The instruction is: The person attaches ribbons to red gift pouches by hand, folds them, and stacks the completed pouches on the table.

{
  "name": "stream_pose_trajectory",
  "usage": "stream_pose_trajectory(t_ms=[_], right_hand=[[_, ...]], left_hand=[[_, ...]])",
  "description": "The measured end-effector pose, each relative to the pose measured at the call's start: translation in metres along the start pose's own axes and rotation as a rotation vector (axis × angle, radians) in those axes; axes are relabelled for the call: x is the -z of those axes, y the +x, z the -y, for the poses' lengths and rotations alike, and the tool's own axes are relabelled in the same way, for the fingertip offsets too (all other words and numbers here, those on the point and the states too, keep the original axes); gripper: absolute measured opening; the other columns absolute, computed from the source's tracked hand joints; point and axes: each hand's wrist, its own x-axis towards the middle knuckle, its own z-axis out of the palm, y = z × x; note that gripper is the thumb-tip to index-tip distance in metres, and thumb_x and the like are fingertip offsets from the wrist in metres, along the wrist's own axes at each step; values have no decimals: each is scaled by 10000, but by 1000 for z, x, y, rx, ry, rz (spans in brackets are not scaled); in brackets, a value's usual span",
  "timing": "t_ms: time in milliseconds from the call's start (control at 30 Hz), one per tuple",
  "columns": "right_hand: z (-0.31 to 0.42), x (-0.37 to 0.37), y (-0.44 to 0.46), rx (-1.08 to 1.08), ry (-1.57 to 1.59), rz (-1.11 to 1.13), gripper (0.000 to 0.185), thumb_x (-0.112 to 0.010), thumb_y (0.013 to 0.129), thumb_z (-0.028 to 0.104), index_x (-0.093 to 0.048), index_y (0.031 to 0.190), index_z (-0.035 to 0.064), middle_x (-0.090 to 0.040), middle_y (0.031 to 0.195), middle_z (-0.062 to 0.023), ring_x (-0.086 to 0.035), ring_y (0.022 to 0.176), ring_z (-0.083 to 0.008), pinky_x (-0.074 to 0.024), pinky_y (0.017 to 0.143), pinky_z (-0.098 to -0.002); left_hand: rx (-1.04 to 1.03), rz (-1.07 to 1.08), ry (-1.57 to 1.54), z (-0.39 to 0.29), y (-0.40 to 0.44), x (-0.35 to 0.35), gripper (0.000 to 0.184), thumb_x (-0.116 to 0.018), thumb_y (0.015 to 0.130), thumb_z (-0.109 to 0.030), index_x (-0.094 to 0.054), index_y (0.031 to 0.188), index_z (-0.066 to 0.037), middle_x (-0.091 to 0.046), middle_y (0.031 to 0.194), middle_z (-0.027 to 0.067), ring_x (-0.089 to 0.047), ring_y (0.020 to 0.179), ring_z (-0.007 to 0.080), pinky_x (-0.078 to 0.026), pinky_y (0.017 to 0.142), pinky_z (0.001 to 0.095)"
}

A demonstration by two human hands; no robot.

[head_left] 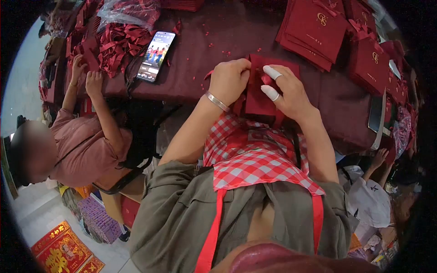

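Observation:
A dark red paper bag (259,103) lies at the table's front edge, in front of the checked apron. My left hand (229,83), with a silver bangle at its wrist, is closed at the bag's left edge, its fingertips pinched on that edge. Over the bag's right part is my right hand (287,90); white covers wrap its thumb and index finger. Between those two fingers is a piece of red ribbon (268,80), partly hidden by them.
A lit phone (156,57) lies left of my hands, beside a heap of red ribbons (119,48). Stacked red bags (314,28) with gold print stand at the back right. A co-worker (86,132) sits at the left; another person's arms (380,161) show at the right.

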Motion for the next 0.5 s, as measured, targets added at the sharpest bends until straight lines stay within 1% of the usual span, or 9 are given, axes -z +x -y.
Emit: stream_pose_trajectory(t_ms=[33, 67, 133, 200, 233, 367, 433, 467, 500], right_hand=[[-4, 2, -5, -1, 0, 4, 473, -641, 840, 276, -540, 1195, -20, -562, 1171, -212, -506, 1126, -370, -409, 964, -411], [-8, 3, -11, -35, -34, 27, 518, -636, 842, 302, -515, 1226, -24, -532, 1225, -213, -473, 1176, -365, -386, 993, -410], [-11, 3, -14, -72, -66, 51, 563, -630, 843, 328, -491, 1257, -28, -503, 1278, -214, -439, 1225, -360, -362, 1023, -409], [-13, 3, -15, -44, -84, 108, 628, -626, 843, 360, -445, 1302, -28, -439, 1354, -211, -359, 1302, -342, -303, 1076, -405], [-13, 2, -15, -49, -81, 107, 628, -626, 843, 360, -445, 1302, -28, -439, 1354, -211, -359, 1302, -342, -303, 1076, -405], [-15, -4, -14, -43, -144, 84, 627, -626, 844, 368, -446, 1303, -18, -445, 1351, -197, -350, 1309, -331, -299, 1080, -406], [-18, -6, -15, -10, -154, 52, 575, -608, 862, 348, -467, 1286, -13, -451, 1352, -180, -362, 1302, -324, -304, 1079, -405], [-20, -8, -17, -34, -160, 61, 575, -608, 862, 348, -467, 1286, -13, -451, 1352, -180, -362, 1302, -324, -304, 1079, -405], [-22, -9, -17, -12, -173, 49, 550, -601, 868, 334, -478, 1275, -14, -454, 1350, -177, -370, 1298, -322, -305, 1078, -403]], left_hand=[[-29, -5, 75, 0, 5, 2, 108, -578, 768, -76, -644, 847, -43, -657, 779, 142, -639, 716, 324, -512, 657, 417], [-58, -9, 148, 1, 10, 2, 99, -581, 773, -100, -646, 833, -56, -660, 785, 132, -637, 718, 324, -509, 660, 431], [-98, 14, 237, 9, 21, 0, 104, -577, 790, -128, -662, 832, -84, -664, 778, 115, -643, 710, 302, -514, 643, 405], [-155, 41, 375, 13, 29, 0, 101, -573, 801, -145, -667, 824, -117, -663, 776, 97, -646, 713, 283, -513, 630, 392], [-145, 84, 441, 14, 33, 5, 105, -569, 818, -178, -665, 810, -138, -659, 775, 82, -648, 722, 273, -510, 620, 390], [-133, 38, 604, 50, 50, 28, 131, -588, 825, -267, -655, 823, -155, -656, 785, 78, -642, 750, 298, -508, 630, 407], [1, 13, 624, 58, 58, 39, 163, -600, 822, -301, -662, 842, -152, -662, 810, 85, -636, 755, 315, -504, 641, 416], [-65, -41, 577, 82, 64, 41, 183, -611, 818, -326, -671, 860, -158, -664, 822, 94, -635, 759, 318, -503, 635, 421], [-33, -30, 601, 85, 66, 43, 185, -612, 819, -328, -676, 867, -162, -665, 832, 97, -636, 762, 319, -502, 633, 421]])
